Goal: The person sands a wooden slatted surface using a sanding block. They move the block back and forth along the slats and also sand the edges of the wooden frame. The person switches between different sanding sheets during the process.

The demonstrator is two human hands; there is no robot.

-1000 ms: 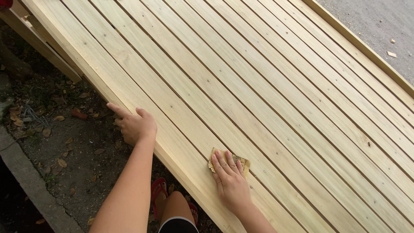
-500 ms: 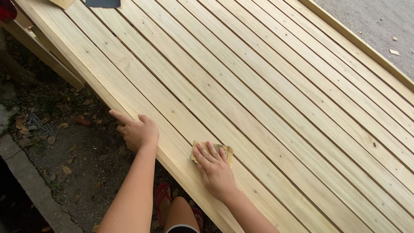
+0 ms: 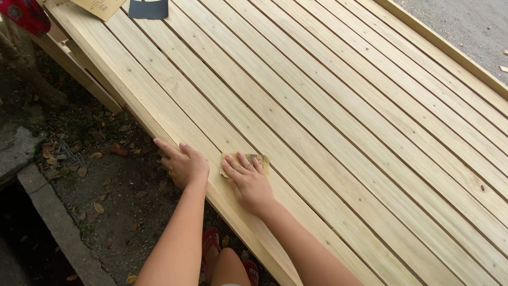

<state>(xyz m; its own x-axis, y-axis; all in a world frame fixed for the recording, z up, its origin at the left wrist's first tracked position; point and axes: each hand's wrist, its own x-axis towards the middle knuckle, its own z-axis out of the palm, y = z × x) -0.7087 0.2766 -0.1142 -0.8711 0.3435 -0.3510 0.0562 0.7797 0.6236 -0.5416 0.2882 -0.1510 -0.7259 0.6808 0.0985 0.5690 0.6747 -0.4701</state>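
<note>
Near edge, slatted panel (image 3: 328,116): pale wooden boards, running diagonally.
Right hand (image 3: 248,182): I press it flat, fingers spread, on a tan sandpaper piece (image 3: 260,159) atop the outer board.
Left hand (image 3: 182,164): I curl it over the panel's edge, gripping it, just beside the right hand.
Far corner: dark sandpaper sheet (image 3: 149,8).
Below: ground (image 3: 79,175) with dry leaves.
</note>
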